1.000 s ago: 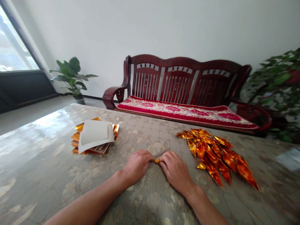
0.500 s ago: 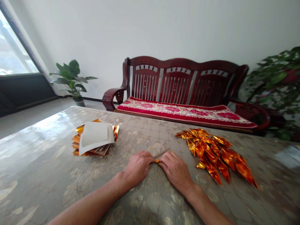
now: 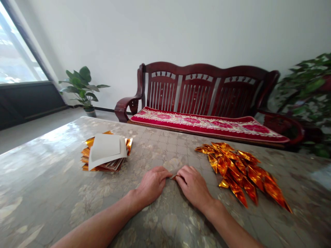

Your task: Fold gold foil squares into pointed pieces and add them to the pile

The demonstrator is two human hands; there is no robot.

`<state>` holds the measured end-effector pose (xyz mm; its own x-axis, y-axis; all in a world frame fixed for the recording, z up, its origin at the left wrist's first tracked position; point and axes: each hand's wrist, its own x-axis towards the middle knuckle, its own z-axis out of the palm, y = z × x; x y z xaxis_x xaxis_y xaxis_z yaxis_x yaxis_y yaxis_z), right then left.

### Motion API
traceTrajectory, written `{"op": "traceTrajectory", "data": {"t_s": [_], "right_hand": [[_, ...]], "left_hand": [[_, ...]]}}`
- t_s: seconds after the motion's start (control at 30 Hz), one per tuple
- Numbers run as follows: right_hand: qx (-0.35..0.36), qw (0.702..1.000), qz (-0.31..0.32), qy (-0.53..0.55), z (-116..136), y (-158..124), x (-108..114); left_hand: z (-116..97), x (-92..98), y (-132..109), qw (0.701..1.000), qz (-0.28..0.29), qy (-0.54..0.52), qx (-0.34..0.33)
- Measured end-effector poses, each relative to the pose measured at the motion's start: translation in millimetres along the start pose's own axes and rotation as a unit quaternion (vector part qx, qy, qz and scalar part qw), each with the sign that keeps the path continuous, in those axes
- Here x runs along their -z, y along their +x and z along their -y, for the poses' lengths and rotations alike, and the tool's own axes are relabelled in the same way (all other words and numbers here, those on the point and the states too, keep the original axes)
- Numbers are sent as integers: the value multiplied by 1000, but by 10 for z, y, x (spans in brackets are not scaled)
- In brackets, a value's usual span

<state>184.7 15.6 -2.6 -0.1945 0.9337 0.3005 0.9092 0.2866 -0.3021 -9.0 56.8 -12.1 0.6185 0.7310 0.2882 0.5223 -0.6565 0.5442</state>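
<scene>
Foil strip (image 3: 176,173) tip sits lower vs prev frame; L grip (image 3: 152,184) & R grip (image 3: 192,188) pinching it on table (image 3: 51,165), gold foil triangles (image 3: 240,174) just right of R grip

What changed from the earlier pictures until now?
The left hand and right hand closed slightly over the folded foil piece, hiding more of it; neither let go. The foil stack and the pile of foil triangles stayed in place.

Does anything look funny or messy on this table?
Only the gold paper triangles look untidy: they lie in a loose heap, pointing different ways, beside the right hand. Nothing looks spilled or broken.
</scene>
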Motion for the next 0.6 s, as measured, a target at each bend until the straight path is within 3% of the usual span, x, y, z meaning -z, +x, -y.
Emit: {"op": "traceTrajectory", "data": {"t_s": [0.6], "right_hand": [[-50,998,-46,1,47,11,-123]], "left_hand": [[2,24,52,998,0,-45,33]]}}
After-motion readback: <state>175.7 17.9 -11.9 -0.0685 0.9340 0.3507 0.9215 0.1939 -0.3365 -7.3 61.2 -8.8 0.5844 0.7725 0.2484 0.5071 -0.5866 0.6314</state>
